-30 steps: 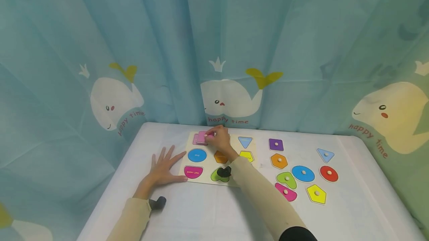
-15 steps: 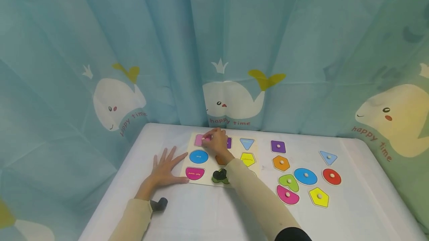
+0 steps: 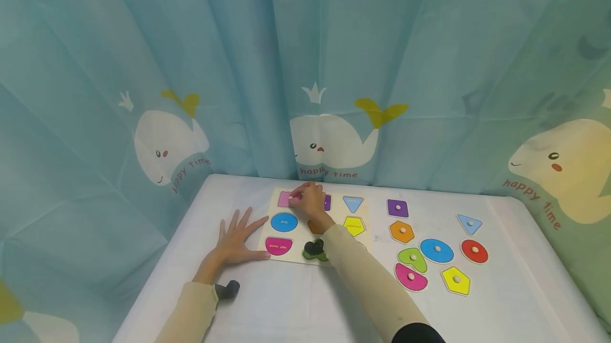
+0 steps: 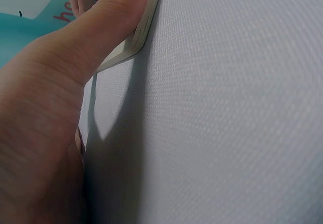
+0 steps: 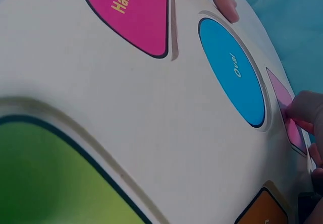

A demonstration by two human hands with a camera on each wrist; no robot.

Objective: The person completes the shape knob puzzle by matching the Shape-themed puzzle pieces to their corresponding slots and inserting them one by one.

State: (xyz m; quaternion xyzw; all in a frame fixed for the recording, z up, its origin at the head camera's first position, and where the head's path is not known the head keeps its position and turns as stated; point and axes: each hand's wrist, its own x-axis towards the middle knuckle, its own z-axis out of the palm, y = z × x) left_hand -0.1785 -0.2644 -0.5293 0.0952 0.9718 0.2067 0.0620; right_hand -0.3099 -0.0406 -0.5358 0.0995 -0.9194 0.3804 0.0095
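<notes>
My right hand [image 3: 311,204] pinches the small knob of a pink rectangular puzzle piece [image 3: 284,199]. This piece sits at the far left corner of a cream shape puzzle board [image 3: 297,252]; in the right wrist view it appears level with its matching slot. Part of the piece is hidden behind the fingers. My left hand [image 3: 233,245] lies with spread fingers at the board's left side, its thumb on the near left corner. Beside the pink piece, toward me, are the blue oval slot [image 3: 284,222] and the magenta half-round slot [image 3: 279,246].
Several loose knobbed pieces lie right of the board, among them a purple square [image 3: 397,208], an orange hexagon [image 3: 402,232], a blue oval piece [image 3: 436,251], a red piece [image 3: 474,251] and a yellow pentagon [image 3: 456,281]. A whale-printed curtain [image 3: 248,94] hangs behind the table.
The pink piece has gone from tilted and offset over its slot to lying flat there. My right hand stays on its knob; the left hand keeps its place.
</notes>
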